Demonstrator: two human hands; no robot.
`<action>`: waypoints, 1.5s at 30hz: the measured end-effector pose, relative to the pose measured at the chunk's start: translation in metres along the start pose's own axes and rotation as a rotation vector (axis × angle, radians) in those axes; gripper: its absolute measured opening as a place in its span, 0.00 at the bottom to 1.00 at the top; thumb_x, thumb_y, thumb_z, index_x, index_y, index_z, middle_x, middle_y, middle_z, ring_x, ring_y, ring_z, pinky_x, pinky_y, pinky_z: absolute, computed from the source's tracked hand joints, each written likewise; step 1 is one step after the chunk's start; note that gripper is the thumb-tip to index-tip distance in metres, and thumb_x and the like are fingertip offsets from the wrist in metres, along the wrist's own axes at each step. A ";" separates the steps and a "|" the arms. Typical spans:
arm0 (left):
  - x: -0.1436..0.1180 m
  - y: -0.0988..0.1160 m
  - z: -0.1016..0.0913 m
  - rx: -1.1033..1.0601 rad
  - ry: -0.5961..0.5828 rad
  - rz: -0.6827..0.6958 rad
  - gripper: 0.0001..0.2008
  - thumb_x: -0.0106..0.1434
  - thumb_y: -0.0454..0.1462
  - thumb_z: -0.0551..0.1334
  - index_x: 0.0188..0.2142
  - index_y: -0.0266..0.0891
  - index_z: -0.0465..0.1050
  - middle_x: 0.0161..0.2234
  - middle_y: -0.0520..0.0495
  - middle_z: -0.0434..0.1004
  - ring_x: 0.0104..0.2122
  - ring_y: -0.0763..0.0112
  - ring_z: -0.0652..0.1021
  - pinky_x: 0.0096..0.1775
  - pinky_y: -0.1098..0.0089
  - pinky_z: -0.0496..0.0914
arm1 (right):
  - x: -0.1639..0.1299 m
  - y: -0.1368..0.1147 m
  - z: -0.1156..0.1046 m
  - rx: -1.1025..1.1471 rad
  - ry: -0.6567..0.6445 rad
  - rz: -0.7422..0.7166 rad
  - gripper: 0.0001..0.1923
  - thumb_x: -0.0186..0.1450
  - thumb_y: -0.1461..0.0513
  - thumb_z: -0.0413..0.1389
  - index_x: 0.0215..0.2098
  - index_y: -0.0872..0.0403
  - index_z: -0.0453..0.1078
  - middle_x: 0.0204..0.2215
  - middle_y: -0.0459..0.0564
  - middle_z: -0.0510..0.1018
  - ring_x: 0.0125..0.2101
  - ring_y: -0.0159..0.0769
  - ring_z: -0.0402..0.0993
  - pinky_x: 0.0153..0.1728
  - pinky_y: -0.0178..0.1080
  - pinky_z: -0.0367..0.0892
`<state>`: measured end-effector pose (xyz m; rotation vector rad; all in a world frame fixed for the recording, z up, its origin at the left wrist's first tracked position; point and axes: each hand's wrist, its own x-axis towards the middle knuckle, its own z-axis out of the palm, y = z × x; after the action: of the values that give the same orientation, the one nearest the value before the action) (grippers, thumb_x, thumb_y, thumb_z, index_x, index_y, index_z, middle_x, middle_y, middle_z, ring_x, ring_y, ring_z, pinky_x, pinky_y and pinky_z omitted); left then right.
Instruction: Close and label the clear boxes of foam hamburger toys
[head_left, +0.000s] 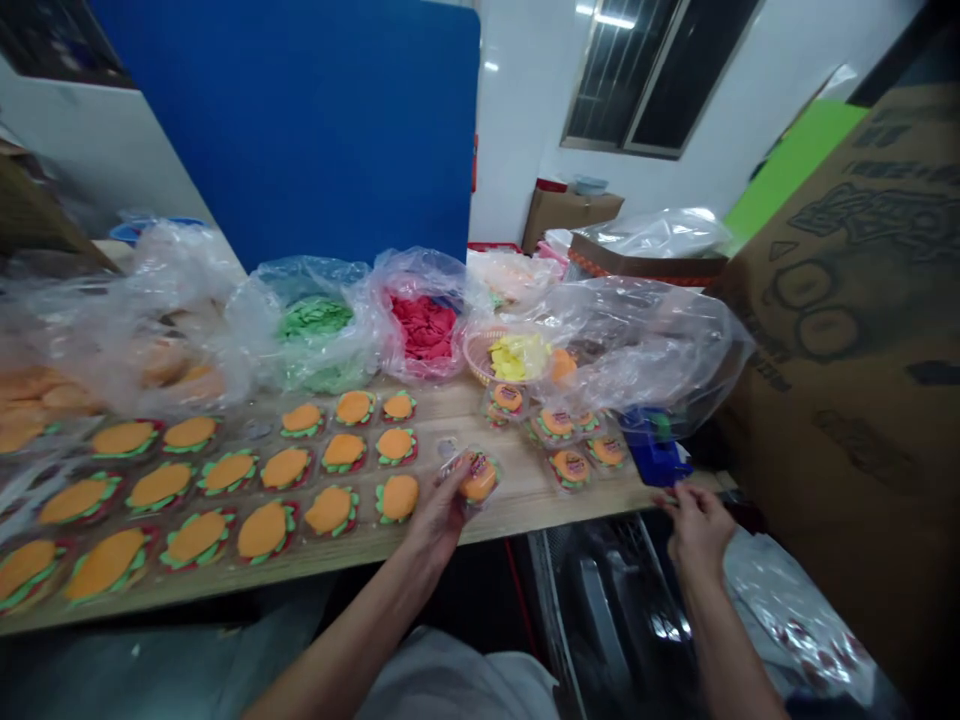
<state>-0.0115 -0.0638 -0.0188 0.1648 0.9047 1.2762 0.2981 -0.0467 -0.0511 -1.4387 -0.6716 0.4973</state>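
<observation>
A small packed burger toy (478, 478), an orange bun shape sealed under clear plastic with a red label on top, is held in the left hand (442, 510) just above the front part of the bench (517, 495). The fingers (459, 470) are curled round its near edge, pinching it between thumb and fingertips, so that its labelled face is turned upward and can be seen. It is kept apart from the two groups beside it: to its left, rows of unpacked burger pieces (285, 468) are laid out flat and evenly spaced on the wood, each orange top resting on green and red layers, an arrangement that appears to keep every piece within reach and easy to count. To its right, a few finished packs (571, 466) lie close together near the bench's edge.

The right hand (694, 520) is lowered at the bench's right corner, just beside a blue object (654, 452) that is partly hidden under loose plastic. Its fingers are bent and close together; whether anything is pinched between them cannot be told.

Further back, open plastic bags are lined along the bench: one with green pieces (315, 322), one with red pieces (424, 325), and a basket of yellow pieces (517, 355). A large cardboard box (862, 330) stands at the right.
</observation>
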 end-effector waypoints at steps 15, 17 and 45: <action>-0.010 0.006 -0.009 -0.055 -0.018 0.137 0.16 0.45 0.35 0.69 0.35 0.33 0.73 0.31 0.46 0.77 0.29 0.71 0.76 0.32 0.72 0.70 | -0.159 -0.047 0.117 0.055 -0.947 0.303 0.13 0.55 0.56 0.57 0.18 0.54 0.63 0.16 0.43 0.64 0.19 0.29 0.59 0.18 0.32 0.57; -0.010 0.009 -0.010 -0.063 0.010 0.138 0.16 0.44 0.35 0.69 0.34 0.33 0.73 0.30 0.46 0.77 0.29 0.71 0.76 0.32 0.71 0.70 | -0.161 -0.046 0.119 0.057 -0.929 0.330 0.12 0.53 0.55 0.58 0.21 0.55 0.64 0.18 0.43 0.65 0.19 0.28 0.60 0.18 0.31 0.57; 0.049 0.090 -0.044 0.684 0.200 0.642 0.16 0.50 0.41 0.64 0.35 0.36 0.65 0.36 0.44 0.73 0.34 0.68 0.75 0.33 0.70 0.68 | -0.117 0.013 0.205 -0.534 -0.932 -0.107 0.06 0.50 0.61 0.56 0.23 0.56 0.70 0.16 0.48 0.73 0.22 0.35 0.70 0.24 0.33 0.60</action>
<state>-0.1077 -0.0073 -0.0209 0.9394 1.5162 1.5304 0.0735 0.0244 -0.0771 -1.6142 -1.7129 0.9662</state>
